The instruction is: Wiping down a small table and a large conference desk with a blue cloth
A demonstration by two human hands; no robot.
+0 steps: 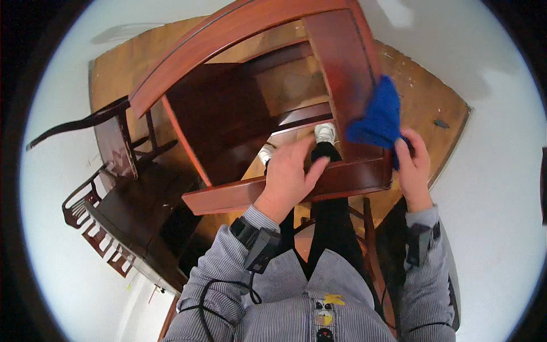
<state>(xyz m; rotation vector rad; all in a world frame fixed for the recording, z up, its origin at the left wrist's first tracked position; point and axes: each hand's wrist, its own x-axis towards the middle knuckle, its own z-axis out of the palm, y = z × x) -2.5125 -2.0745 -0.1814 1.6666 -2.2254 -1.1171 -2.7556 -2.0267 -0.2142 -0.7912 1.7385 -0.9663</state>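
A reddish-brown wooden furniture frame (363, 181) stands before me, with a curved far rail and a wide panel on its right side. My left hand (290, 173) lies over its near rail, thumb spread along the wood and fingertips hidden on the far side. At the frame's right edge, my right hand (412, 164) holds a blue cloth (378, 113) between thumb and fingers. The cloth hangs against the right panel and its outer edge. Through the frame's opening, a dark wooden board (218, 107) and my white shoes (325, 133) show.
Dark wooden chairs (87, 205) and a dark tabletop (141, 218) stand at the left. Beneath lies a brown wooden floor (427, 98), with a small dark object (441, 124) on it near the right white wall (491, 141). A black cable (203, 295) loops along my left sleeve.
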